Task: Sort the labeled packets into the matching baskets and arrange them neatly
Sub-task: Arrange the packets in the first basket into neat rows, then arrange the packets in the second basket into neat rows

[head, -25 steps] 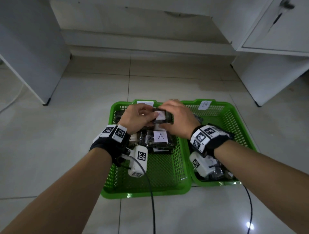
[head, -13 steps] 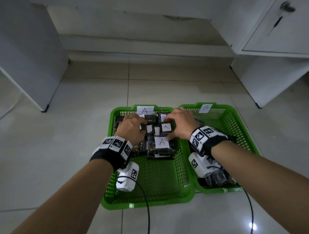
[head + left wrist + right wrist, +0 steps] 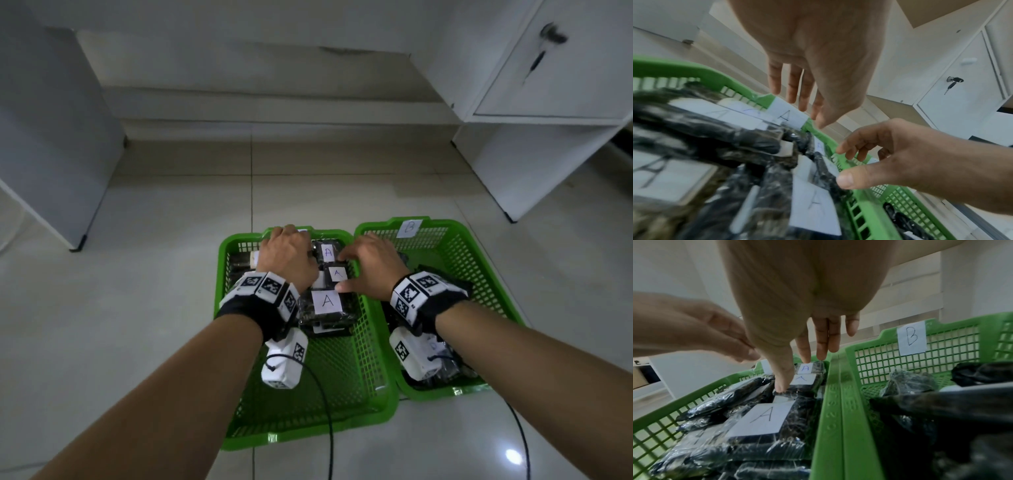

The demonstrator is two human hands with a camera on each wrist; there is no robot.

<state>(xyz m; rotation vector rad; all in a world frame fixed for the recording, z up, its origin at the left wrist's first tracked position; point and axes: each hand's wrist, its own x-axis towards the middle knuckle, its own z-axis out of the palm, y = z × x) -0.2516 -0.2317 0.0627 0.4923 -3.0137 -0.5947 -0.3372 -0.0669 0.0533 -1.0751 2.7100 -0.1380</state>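
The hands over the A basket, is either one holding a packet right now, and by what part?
Nothing is held. The left hand hovers open, and the right hand only touches a small A packet with its thumb.

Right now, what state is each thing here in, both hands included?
Left hand: open, over basket A's far end.
Right hand: open, thumb touching a packet.
Basket A: holds A-labelled packets, labels up.
Basket B: holds dark packets, labels hidden.
Cabinet door: closed.
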